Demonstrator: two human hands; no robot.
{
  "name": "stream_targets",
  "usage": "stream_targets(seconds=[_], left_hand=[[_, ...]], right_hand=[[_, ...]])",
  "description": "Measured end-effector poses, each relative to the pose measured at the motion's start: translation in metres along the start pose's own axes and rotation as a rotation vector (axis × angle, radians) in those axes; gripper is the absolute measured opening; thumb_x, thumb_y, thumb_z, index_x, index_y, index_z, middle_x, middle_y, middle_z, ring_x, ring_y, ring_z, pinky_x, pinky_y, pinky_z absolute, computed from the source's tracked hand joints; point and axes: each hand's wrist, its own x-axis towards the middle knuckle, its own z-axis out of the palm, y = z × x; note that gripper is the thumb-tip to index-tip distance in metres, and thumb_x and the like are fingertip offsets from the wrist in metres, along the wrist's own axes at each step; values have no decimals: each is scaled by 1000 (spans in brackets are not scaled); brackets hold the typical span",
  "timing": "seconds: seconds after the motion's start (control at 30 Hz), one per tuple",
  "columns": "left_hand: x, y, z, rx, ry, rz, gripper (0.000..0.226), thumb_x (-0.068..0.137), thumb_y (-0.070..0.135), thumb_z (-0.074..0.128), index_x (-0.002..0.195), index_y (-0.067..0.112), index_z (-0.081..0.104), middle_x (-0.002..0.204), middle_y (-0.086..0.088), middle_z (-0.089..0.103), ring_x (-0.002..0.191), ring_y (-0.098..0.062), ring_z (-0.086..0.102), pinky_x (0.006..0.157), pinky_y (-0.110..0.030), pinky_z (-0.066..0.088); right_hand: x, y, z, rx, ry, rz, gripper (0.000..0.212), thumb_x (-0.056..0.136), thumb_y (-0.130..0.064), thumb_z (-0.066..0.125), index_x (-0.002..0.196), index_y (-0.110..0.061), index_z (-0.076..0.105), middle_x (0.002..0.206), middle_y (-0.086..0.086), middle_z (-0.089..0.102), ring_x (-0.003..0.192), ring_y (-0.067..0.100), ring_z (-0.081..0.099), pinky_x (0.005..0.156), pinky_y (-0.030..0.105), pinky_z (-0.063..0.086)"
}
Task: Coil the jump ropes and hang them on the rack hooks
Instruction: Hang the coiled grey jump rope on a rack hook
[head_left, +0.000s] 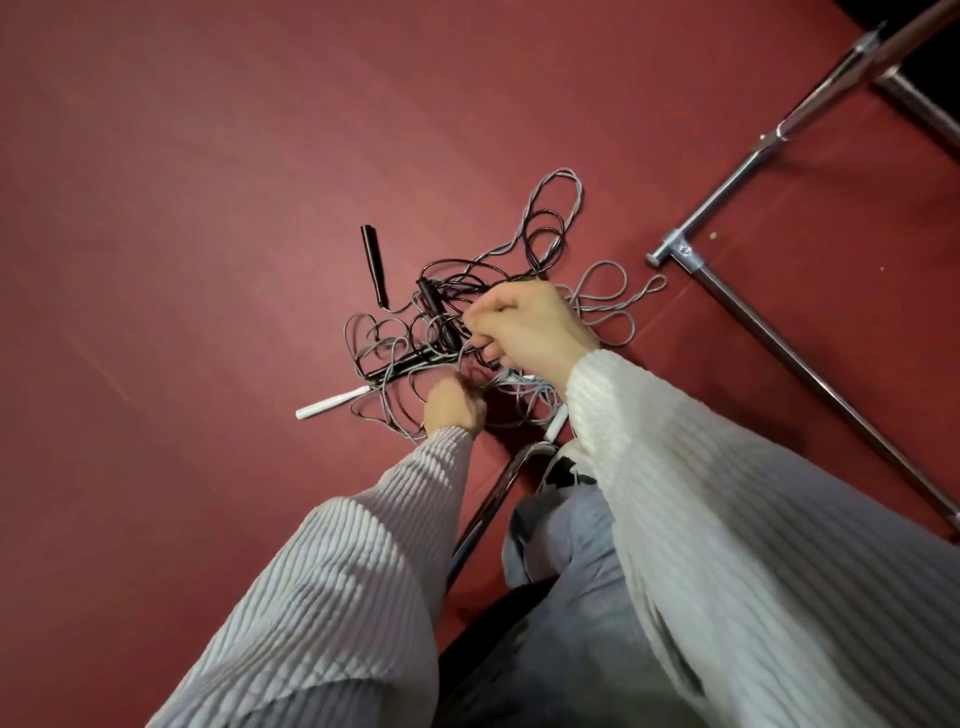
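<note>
Tangled ropes (483, 312), black and grey, are lying in a heap on the red floor (208, 208). The right hand (524, 327) is reaching into the middle of the heap, its fingers (480, 340) curling round black cord. The left hand (456, 408) is working at the heap's near edge, fingers closed on grey cord. A black handle (375, 264) and a white handle (332, 402) are sticking out to the left. The metal rack (769, 322) is standing just right of the heap.
</note>
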Motion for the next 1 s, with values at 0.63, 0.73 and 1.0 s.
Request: stream_targets(seconds=[0.63, 0.73, 1.0], left_hand=[[-307, 147, -329, -1382, -582, 1033, 16, 74, -1, 46, 87, 9, 49, 61, -1, 13, 44, -8, 18, 44, -21, 30], [-373, 168, -369, -1345, -649, 1224, 19, 80, -3, 34, 89, 8, 47, 59, 0, 12, 43, -8, 20, 47, -21, 37], [-425, 162, -388, -1205, 13, 1339, 64, 92, 20, 57, 148, 33, 29, 142, -4, 50, 134, -15, 52, 117, -38, 38]], right_hand=[[-145, -60, 8, -455, -54, -341, 82, 82, -68, 67, 152, -42, 34, 159, 0, 28, 144, 21, 35, 119, 35, 27], [-197, -88, -2, -251, 48, -439, 30, 99, -57, 52, 121, -43, 66, 141, -6, 56, 122, 13, 56, 109, 34, 38], [-341, -187, -43, 657, 121, -743, 41, 107, -41, 43, 74, -20, 53, 79, 11, 73, 85, 25, 73, 88, 49, 52]])
